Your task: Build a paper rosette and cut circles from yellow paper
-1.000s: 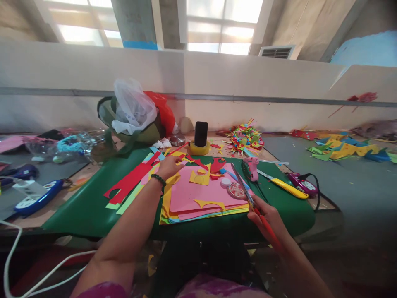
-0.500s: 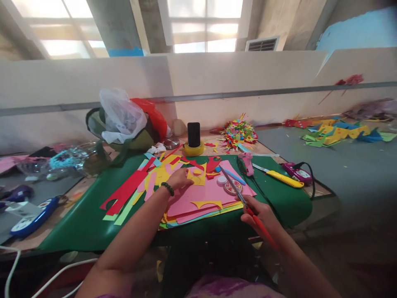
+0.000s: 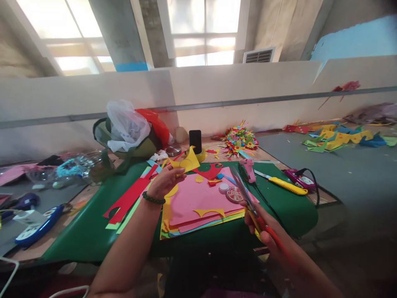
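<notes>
My left hand, a dark beaded bracelet at its wrist, pinches a piece of yellow paper with a circle outlined on it, raised above the work surface. In my right hand are scissors with red and yellow handles, their blades pointing up and away from me. Below and between the hands lies a stack of pink paper with other colours beneath. On it rest a curved yellow offcut, a small yellow disc, red scraps and a round clear container.
A pink glue gun and a yellow utility knife lie on the green mat. Behind stand a phone and a colourful paper ball. Red strips and a bag are at left.
My left hand has lifted the yellow paper off the stack, moving left and up. The scissors' blades, nearly together before, are now slightly parted, and a yellow handle shows.
</notes>
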Motion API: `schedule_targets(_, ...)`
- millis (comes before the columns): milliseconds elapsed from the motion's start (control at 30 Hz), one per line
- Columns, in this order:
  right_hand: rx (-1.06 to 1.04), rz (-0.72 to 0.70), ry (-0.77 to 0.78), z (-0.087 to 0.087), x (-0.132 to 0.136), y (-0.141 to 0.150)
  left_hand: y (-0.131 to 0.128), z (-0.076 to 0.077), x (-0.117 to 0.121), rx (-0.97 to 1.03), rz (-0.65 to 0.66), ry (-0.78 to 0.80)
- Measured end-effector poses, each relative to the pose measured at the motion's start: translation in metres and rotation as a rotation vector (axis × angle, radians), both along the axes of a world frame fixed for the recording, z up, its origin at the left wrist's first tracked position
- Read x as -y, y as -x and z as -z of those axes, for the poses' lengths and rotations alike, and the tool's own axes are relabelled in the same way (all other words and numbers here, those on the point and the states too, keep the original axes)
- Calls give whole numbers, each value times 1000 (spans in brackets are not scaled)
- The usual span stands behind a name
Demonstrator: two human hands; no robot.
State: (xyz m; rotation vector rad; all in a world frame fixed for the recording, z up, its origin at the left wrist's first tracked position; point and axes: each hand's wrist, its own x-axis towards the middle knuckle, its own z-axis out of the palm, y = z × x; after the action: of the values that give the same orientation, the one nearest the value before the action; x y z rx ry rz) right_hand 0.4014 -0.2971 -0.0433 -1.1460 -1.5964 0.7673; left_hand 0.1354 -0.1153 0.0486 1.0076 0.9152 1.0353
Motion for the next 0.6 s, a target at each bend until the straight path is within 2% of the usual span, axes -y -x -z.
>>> schedule_targets(100, 37, -32, -29, -7, 4, 6, -16, -6, 29, 127, -18, 5)
schedule_targets(167, 64, -68, -16, -7, 3, 11, -27, -3, 49, 165, -34, -3)
schedule_targets(267, 88, -107, 24, -3, -1, 22, -45, 13, 76, 272, -87, 40)
schedule_targets(400, 127, -74, 52, 0, -3, 35, -64, 36, 101, 401, -168, 186)
schedule_targets(500, 142, -68, 56, -3, -1, 41, -75, 45, 113, 469, -245, 270)
schedule_targets(600, 122, -68, 33, -5, 3, 43, -83, 48, 119, 505, -226, 268)
